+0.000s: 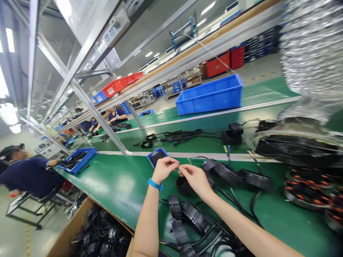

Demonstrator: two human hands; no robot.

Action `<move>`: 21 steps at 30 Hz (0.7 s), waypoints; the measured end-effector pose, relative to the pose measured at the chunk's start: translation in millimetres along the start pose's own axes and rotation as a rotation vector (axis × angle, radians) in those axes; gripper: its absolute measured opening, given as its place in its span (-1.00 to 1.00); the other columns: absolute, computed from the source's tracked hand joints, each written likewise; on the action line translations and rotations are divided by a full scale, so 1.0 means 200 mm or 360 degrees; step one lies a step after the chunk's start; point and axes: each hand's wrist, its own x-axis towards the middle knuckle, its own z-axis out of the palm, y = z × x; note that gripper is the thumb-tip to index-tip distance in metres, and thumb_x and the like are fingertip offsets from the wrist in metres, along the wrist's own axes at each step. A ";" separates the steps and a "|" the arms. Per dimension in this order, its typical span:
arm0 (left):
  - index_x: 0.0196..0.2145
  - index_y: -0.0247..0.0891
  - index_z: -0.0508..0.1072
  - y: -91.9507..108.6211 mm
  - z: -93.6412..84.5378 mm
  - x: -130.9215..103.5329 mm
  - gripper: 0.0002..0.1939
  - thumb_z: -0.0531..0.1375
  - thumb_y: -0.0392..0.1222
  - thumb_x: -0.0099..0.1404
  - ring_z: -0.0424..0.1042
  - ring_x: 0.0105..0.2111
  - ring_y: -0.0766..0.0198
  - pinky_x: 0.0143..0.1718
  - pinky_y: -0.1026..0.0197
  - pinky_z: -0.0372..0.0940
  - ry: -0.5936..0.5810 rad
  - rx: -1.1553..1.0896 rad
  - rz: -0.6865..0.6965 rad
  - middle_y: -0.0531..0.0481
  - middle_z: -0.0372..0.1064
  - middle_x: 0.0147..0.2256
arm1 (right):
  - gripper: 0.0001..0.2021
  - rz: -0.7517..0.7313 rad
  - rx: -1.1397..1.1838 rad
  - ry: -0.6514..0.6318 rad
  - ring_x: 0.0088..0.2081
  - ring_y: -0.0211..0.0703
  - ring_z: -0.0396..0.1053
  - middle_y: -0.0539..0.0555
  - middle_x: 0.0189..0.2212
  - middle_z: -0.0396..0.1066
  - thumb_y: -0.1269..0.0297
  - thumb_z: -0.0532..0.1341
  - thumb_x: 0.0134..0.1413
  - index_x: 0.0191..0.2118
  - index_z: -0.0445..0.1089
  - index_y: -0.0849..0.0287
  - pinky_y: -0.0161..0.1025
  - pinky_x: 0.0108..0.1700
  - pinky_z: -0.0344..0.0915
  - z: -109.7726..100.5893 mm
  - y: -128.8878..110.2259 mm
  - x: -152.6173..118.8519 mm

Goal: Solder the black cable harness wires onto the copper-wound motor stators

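Observation:
My left hand [164,169], with a blue band on its wrist, is raised over the green bench [115,175], fingers pinched together. My right hand [195,178] meets it fingertip to fingertip, also pinched. Whatever they hold between them is too small to make out. Just behind my left hand is a small blue bin [154,155] of dark small parts. Black ring-shaped parts with cables [226,174] lie beyond and to the right of my right hand, with colored wire ends sticking up. More black ring parts [190,216] lie between my forearms.
A cardboard box [68,226] of black parts stands at lower left. Copper-and-orange wound rings [307,187] and a plastic-wrapped stack [311,46] are at right. A large blue bin [210,98] sits beyond the metal rail. A person [29,175] sits at left by a blue tray [77,160].

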 end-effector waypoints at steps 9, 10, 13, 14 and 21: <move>-0.22 -0.37 0.51 -0.04 -0.06 0.01 -0.48 0.43 0.05 -0.06 0.42 -0.49 0.31 -0.38 0.23 0.36 0.0010 -0.0167 -0.0046 -0.03 0.42 -0.48 | -0.66 -0.0059 -0.0616 0.0049 -0.25 0.10 0.52 0.11 -0.38 0.58 0.15 0.18 -0.10 -0.17 0.47 0.12 -0.06 -0.15 0.33 -0.01 0.08 -0.01; -0.16 -0.36 0.50 -0.04 -0.05 0.00 -0.44 0.44 0.03 -0.06 0.42 -0.48 0.32 -0.37 0.24 0.35 -0.0042 -0.0184 -0.0050 -0.02 0.42 -0.47 | -0.65 -0.0049 -0.0654 0.0027 -0.25 0.10 0.52 0.10 -0.39 0.58 0.14 0.17 -0.08 -0.14 0.46 0.12 -0.07 -0.17 0.32 -0.01 0.08 -0.02; -0.08 -0.38 0.47 -0.02 -0.03 -0.01 -0.41 0.44 -0.02 -0.03 0.42 -0.47 0.35 -0.35 0.26 0.33 -0.0208 -0.0174 -0.0059 -0.01 0.42 -0.45 | -0.61 -0.0034 -0.0727 -0.0021 -0.24 0.10 0.52 0.08 -0.35 0.60 0.15 0.14 0.00 -0.03 0.40 0.13 -0.10 -0.21 0.30 -0.02 0.05 -0.04; -0.08 -0.38 0.47 -0.01 -0.02 -0.01 -0.41 0.44 -0.03 -0.02 0.42 -0.47 0.36 -0.34 0.27 0.33 -0.0241 -0.0156 -0.0062 0.00 0.42 -0.45 | -0.59 -0.0025 -0.0746 -0.0025 -0.23 0.11 0.52 0.08 -0.35 0.60 0.16 0.14 0.01 0.00 0.38 0.13 -0.11 -0.21 0.30 -0.02 0.04 -0.04; -0.10 -0.40 0.49 -0.03 -0.01 -0.01 -0.45 0.43 -0.05 0.00 0.42 -0.46 0.36 -0.33 0.27 0.33 -0.0276 -0.0160 -0.0060 0.00 0.43 -0.45 | -0.58 -0.0011 -0.0813 -0.0010 -0.17 0.10 0.51 0.07 -0.33 0.60 0.25 0.16 0.06 0.08 0.28 0.13 -0.12 -0.18 0.30 -0.02 0.00 -0.05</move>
